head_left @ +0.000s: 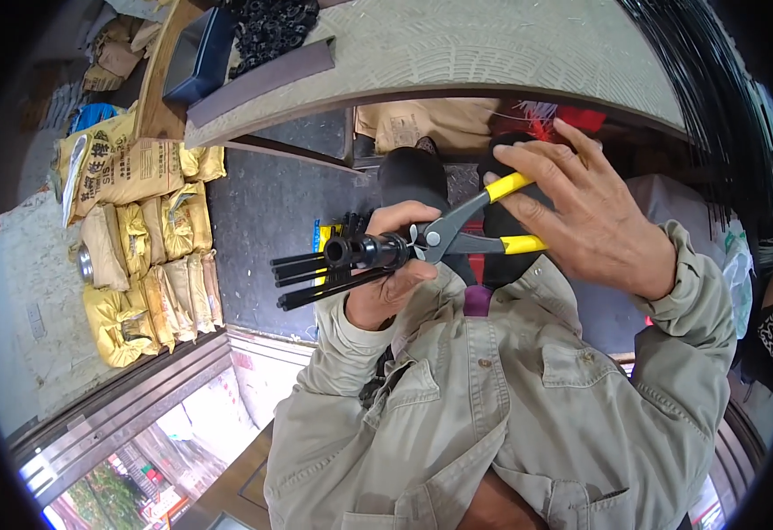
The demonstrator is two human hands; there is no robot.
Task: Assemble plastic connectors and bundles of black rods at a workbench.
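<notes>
My left hand [371, 303] is closed around a black moulded plastic part [376, 251] with a round hollow end and several thin rods [303, 281] pointing left. My right hand [594, 216] is on the yellow-handled pliers [457, 221], its fingers over the spread handles. The grey jaws meet the black part beside my left thumb and fingers. Exactly what lies between the jaws is hidden. Both hands are in front of my body, above my lap.
A worktable [492, 57] curves across the top, bearing a pile of small black parts [272, 31] and a dark blue tray [197, 55]. Long black strands [713, 97] hang at the right. Stacked yellow and brown sacks [143, 238] stand on the left.
</notes>
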